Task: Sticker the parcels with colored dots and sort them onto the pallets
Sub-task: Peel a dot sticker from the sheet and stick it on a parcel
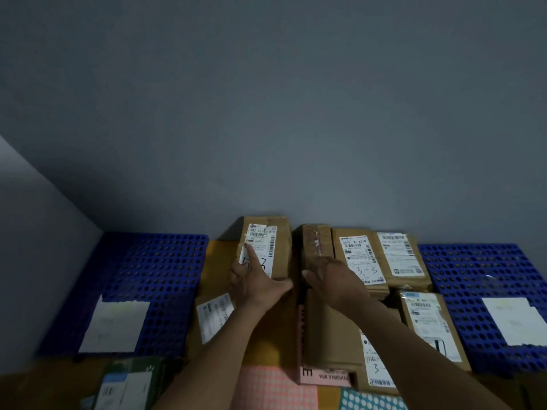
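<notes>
Labelled box (276,247) standing dead ahead of the left hand (257,281), long axis running away from both hands. Forefinger straight, pressed on its label (262,242), thumb spread wide. Right hand (336,281) close alongside yet apart, palm down, fingers stretched flat over the neighbouring box (316,242), gripping nothing. Blue pallets (133,270) well out to either side.

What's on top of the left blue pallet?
A white paper sheet on the left blue pallet, near part; writing unreadable, grid under it covered.
</notes>
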